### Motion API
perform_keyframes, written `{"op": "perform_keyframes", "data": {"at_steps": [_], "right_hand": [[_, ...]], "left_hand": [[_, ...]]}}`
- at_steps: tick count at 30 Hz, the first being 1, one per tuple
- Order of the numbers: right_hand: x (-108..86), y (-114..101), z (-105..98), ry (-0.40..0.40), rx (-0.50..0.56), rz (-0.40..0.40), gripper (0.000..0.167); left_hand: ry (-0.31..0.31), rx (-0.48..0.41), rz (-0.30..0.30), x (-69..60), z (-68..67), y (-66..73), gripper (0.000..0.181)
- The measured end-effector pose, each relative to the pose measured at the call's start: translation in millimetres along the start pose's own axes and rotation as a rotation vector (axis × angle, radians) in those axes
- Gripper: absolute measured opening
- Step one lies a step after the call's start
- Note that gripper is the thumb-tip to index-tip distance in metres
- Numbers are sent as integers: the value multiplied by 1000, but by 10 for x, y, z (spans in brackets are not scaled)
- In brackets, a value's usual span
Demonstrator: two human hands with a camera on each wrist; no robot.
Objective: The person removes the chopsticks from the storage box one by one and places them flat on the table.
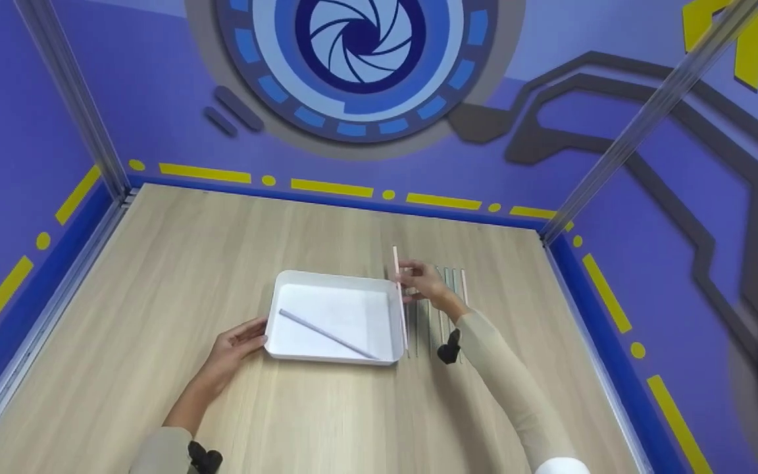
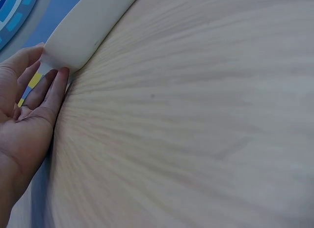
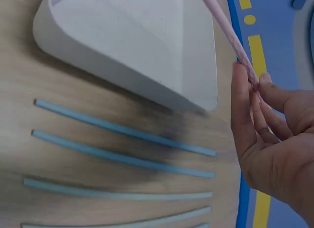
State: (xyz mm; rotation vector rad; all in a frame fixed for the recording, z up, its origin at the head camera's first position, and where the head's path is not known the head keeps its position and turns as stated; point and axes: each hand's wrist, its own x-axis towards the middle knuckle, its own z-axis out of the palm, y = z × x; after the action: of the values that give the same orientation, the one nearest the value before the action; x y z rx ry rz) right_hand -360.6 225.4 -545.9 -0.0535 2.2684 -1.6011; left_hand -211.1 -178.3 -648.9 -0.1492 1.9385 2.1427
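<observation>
A white rectangular tray (image 1: 336, 361) lies on the wooden table, with one lavender straw (image 1: 329, 334) slanting across its floor. At its left side my left hand (image 1: 231, 349) touches the outer wall with nearly straight fingers; the left wrist view shows those fingertips (image 2: 63, 73) against the tray's corner. My right hand (image 1: 426, 280) pinches a pale pink straw (image 1: 399, 293) between thumb and fingers beside the tray's right rim. In the right wrist view, the pink straw (image 3: 225, 26) extends from the fingertips, above table level.
Several thin straws lie side by side to the right of the tray, among them a blue straw (image 3: 122, 127) and a pale green straw (image 3: 117, 194). Part of the row is hidden by my right arm. Purple panels (image 1: 155, 105) wall in the table (image 1: 188, 250).
</observation>
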Motion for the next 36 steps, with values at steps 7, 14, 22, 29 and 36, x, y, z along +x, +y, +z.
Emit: {"op": "perform_keyframes", "data": {"at_steps": [7,14,22,29,36], "right_hand": [[-53,121,-254,-43,-26,-10,47],[-126,184,-532,-39,-27,-13,50],[-246,377,-920,-3,-122,28,51],[-326,573,-1230,81,-191,138,50],[-389,736,-1345,163,-251,169,46]], "left_hand": [[12,-2,3,-4,-5,-2,62],[40,-14,2,-4,-3,5,61],[3,-34,5,-11,4,3,62],[-2,-32,-4,11,29,-15,64],[15,-43,-11,5,34,5,61]]}}
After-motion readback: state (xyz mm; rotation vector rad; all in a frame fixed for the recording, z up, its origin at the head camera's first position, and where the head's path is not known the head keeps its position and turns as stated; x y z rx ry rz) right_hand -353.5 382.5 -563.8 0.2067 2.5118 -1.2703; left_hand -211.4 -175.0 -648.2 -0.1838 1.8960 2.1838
